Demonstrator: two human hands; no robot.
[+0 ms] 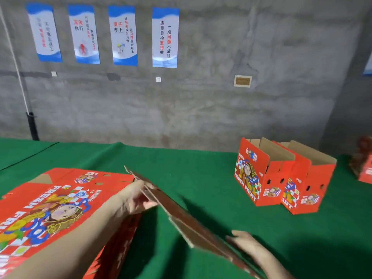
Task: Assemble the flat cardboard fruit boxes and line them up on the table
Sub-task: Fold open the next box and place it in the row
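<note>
Work surface: a table covered in green cloth [201, 174], set against a grey concrete wall [271, 47].

Item in hand: one flat red-printed cardboard fruit box blank [181, 216], unfolded, seen nearly edge-on. It is raised off the cloth and slants from far left down to near right, brown side uppermost.

Left hand [138, 198]: at the blank's far upper end, with fingers curled round the edge and gripping it. The forearm crosses over the stack described below.

Right hand [248, 245]: at the blank's near lower end, with fingers lying against the board. The frame is blurred here, so it cannot be told whether the hand grips the board or only steadies it.

Stock: a stack of flat red cardboard box blanks [60, 202] lies at near left on the cloth, with cartoon print and "FRESH FRUIT" lettering facing up.

Finished work: two assembled red fruit boxes stand at far right, tops open, side by side and touching, the left box [253, 178] just beside the right box [310, 190].

Other: a blurred red object [364, 172] sits at the right edge. Four blue-and-white posters [165, 37] hang on the wall.
</note>
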